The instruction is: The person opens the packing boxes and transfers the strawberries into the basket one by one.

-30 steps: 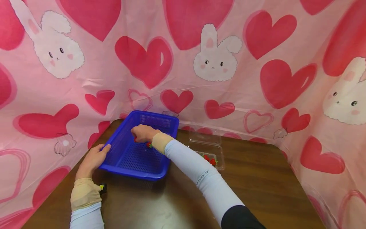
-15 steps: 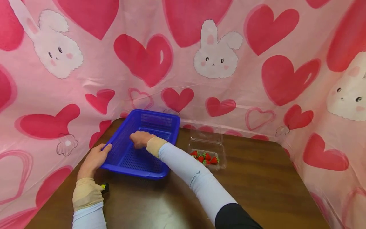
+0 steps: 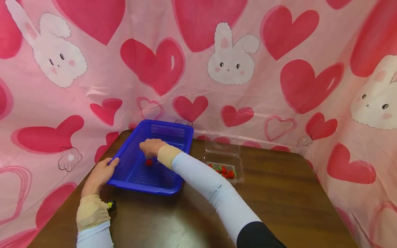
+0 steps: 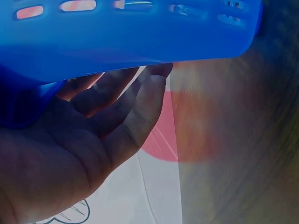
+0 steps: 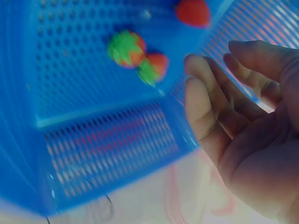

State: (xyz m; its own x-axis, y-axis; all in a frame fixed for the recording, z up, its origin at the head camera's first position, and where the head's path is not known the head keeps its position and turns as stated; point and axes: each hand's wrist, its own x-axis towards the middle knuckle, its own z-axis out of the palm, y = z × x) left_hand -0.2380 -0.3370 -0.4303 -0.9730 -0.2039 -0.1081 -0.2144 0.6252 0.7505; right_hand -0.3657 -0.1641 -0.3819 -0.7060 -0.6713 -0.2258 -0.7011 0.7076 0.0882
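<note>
A blue perforated basket point(image 3: 169, 131) stands on the brown table point(image 3: 279, 196), its left side raised a little. My left hand point(image 3: 100, 175) grips its left rim, fingers point(image 4: 140, 107) under the rim point(image 4: 131, 37) and thumb on top. My right hand point(image 3: 151, 147) hovers inside the basket, fingers point(image 5: 205, 107) relaxed and holding nothing. A strawberry point(image 3: 149, 162) lies on the basket floor just below it. The right wrist view shows three strawberries point(image 5: 127, 48) on the basket's mesh floor point(image 5: 93, 140).
A clear plastic clamshell box point(image 3: 224, 159), lid open, sits right of the basket with several strawberries point(image 3: 226, 171) in it. A pink heart-and-rabbit cloth point(image 3: 229, 65) walls the table at the back and on both sides.
My right hand was closed round something red over the basket; its fingers have since opened and a strawberry now lies on the basket floor. The left hand kept its hold on the rim.
</note>
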